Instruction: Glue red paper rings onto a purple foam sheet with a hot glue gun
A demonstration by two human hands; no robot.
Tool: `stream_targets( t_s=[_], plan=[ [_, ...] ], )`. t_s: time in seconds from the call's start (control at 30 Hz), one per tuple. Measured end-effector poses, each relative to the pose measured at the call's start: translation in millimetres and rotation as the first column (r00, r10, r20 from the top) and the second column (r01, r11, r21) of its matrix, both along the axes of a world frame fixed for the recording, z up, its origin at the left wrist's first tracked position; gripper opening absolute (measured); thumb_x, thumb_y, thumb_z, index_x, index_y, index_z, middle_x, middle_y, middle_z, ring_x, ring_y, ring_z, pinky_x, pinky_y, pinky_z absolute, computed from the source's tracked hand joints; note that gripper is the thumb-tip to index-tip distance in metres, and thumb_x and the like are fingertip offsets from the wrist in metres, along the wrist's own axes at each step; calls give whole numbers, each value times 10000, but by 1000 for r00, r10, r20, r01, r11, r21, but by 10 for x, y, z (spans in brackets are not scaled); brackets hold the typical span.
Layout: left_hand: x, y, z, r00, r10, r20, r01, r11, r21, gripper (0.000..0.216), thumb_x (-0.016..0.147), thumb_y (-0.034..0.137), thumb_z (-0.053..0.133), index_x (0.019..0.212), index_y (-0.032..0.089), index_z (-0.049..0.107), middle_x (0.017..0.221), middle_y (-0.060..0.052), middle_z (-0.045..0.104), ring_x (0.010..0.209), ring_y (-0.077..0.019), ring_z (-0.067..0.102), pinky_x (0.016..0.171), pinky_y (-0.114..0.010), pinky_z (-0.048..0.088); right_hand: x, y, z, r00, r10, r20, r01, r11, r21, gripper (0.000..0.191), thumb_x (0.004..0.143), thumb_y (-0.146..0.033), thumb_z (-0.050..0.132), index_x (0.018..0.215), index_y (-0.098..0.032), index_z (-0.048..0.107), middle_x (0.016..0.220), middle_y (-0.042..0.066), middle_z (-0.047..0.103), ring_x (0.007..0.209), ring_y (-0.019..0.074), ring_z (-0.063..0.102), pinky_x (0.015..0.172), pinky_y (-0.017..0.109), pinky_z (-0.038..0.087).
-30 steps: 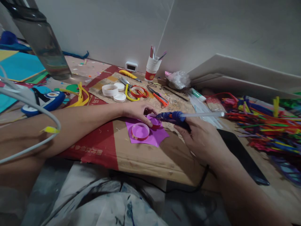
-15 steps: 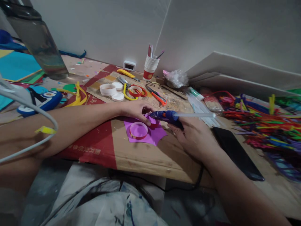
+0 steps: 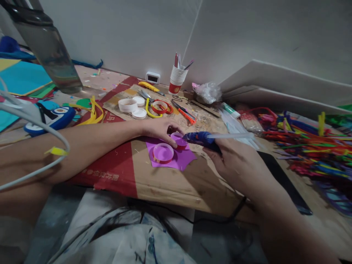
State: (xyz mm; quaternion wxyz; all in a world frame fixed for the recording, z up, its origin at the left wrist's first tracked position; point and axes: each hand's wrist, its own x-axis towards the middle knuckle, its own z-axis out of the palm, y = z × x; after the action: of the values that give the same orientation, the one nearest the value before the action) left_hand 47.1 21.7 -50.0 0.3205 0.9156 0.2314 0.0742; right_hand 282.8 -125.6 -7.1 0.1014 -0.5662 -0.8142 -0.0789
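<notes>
A purple sheet (image 3: 183, 160) lies on the cardboard with two red-edged paper rings on it. The nearer ring (image 3: 163, 154) stands free near the sheet's left part. My left hand (image 3: 161, 132) has its thumb and fingers around the far ring (image 3: 181, 146), holding it at its left side. In my right hand (image 3: 231, 157) is a blue hot glue gun (image 3: 202, 138), with a pale glue stick (image 3: 233, 135) sticking out of its back. The gun's nozzle points left, right by the far ring's rim; whether it touches cannot be made out.
White paper rings (image 3: 128, 105), scissors (image 3: 143, 94), an orange cutter (image 3: 187, 116) and a paper cup (image 3: 177, 79) with pens lie beyond my hands. A black phone (image 3: 286, 183) and colourful pipe cleaners (image 3: 316, 146) are at right. A water bottle (image 3: 55, 55) and white cable (image 3: 62, 137) are at left.
The glue gun and my right hand have shifted right, away from over the far ring, which now shows more of its inside. My left hand stays at the ring.
</notes>
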Motion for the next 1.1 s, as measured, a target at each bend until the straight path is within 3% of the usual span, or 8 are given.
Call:
stream_targets(
  t_s=[0.33, 0.57, 0.73, 1.1],
  plan=[
    [-3, 4, -13, 1000, -2, 7, 2, 1000, 4, 627, 705, 531, 795, 1266, 265, 703, 1092, -22, 679, 1010, -192, 576, 848, -256, 393, -54, -100, 105, 999, 10, 34, -12, 999, 47, 169, 948, -301, 498, 819, -227, 577, 700, 58, 639, 558, 194, 546, 529, 308, 295],
    [2, -2, 20, 1000, -13, -7, 13, 1000, 2, 614, 701, 548, 786, 1236, 258, 709, 992, -1, 661, 935, -181, 560, 813, -254, 376, -68, -18, 0, 1000, 24, -6, -24, 999, 21, 176, 944, -215, 483, 893, -199, 651, 747, 71, 672, 615, 203, 583, 582, 319, 344],
    [5, -14, 28, 1000, -4, 23, 4, 1000, -2, 511, 683, 543, 802, 1098, 251, 745, 923, 8, 641, 894, -179, 557, 778, -253, 376, -99, 19, -48, 996, 52, -67, -50, 998, 28, 211, 960, -253, 504, 1018, -192, 698, 851, 89, 726, 707, 220, 633, 608, 315, 365],
    [7, -9, 33, 1000, -24, 10, 24, 999, -29, 567, 699, 585, 781, 1152, 247, 740, 916, 4, 644, 867, -171, 551, 755, -248, 376, -169, 66, -62, 992, 34, -124, -35, 999, -4, 196, 947, -298, 535, 920, -212, 708, 740, 74, 702, 631, 215, 593, 577, 312, 368]
  ],
)
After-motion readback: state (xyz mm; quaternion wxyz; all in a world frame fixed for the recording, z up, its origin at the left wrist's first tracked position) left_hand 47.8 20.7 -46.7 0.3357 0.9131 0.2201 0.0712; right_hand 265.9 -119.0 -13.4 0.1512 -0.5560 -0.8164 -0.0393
